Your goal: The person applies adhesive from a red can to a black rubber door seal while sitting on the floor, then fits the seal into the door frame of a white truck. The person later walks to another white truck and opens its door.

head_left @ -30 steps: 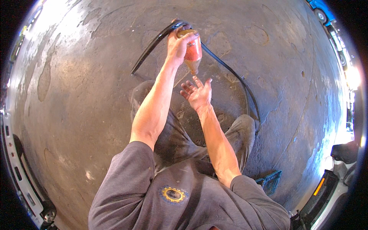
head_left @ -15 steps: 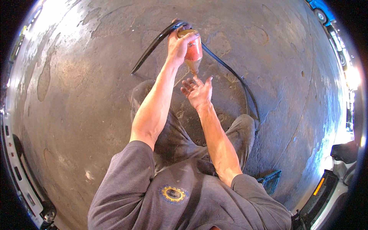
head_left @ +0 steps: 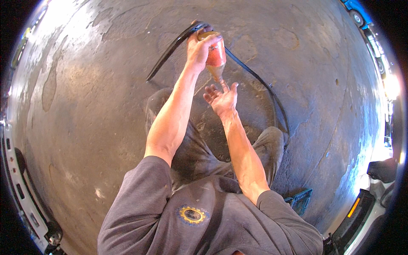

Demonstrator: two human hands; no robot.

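Observation:
My left hand (head_left: 197, 51) is wrapped round a grimy red squeeze bottle (head_left: 216, 53), tipped so its cone-shaped nozzle points down. A long, black, bendy rubber strip (head_left: 173, 49) passes by the fingers of that same hand. From there it bows down both sides to the floor; whether the fingers also grip it is hidden. Just beneath the nozzle, my right hand (head_left: 224, 100) is turned palm up with its fingers spread. One of its fingertips is at the nozzle's tip, and nothing lies in the palm.
Worn, stained concrete floor (head_left: 97, 127) surrounds my bent legs. A blue-green plastic crate (head_left: 300, 200) stands at the lower right. Vehicle parts line the lower left and right rims, and a blue vehicle (head_left: 358, 12) shows at the far right.
My right hand has shifted slightly right, and one finger now reaches up to the nozzle. The bottle has hardly moved.

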